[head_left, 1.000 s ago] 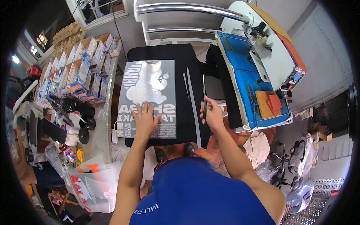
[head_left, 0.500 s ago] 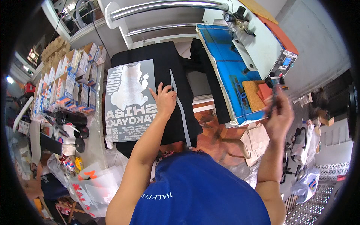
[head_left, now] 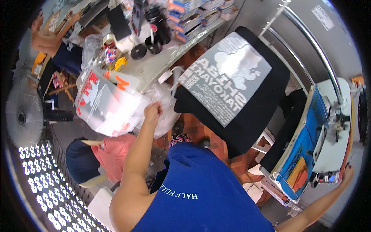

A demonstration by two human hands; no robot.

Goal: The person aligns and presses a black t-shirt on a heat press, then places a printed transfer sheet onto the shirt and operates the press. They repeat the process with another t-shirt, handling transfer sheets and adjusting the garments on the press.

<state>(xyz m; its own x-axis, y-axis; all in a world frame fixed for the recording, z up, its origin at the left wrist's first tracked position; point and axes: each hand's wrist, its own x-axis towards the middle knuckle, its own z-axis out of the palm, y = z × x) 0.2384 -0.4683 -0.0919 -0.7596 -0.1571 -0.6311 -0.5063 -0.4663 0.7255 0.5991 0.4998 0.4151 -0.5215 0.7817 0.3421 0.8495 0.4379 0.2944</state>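
A black garment [head_left: 270, 83] lies spread on a flat platen, with a shiny grey transfer sheet [head_left: 208, 102] on top bearing a mirrored print. My left hand [head_left: 154, 111] is off the garment, beside a translucent plastic bag [head_left: 164, 123], its fingers curled together. Whether anything is pinched in them does not show. At the far right, my right hand [head_left: 349, 173] reaches to the outer edge of the heat press [head_left: 328, 154], close to its control box [head_left: 324, 178]. Its fingers are small and partly hidden, so their grip cannot be made out.
A blue press pad [head_left: 299, 150] carries orange and tan pads. Printed clear sheets [head_left: 110, 102] lean by a worktable [head_left: 170, 58] with cups and stacked boxes [head_left: 189, 19]. A fan [head_left: 25, 118], a chair with pink cloth [head_left: 112, 154] and another person [head_left: 54, 38] are at left.
My view has swung left. My left hand has gone from the garment to the plastic bag, and the narrow grey strip no longer shows on the garment. My right hand is now farther out, at the press's edge.
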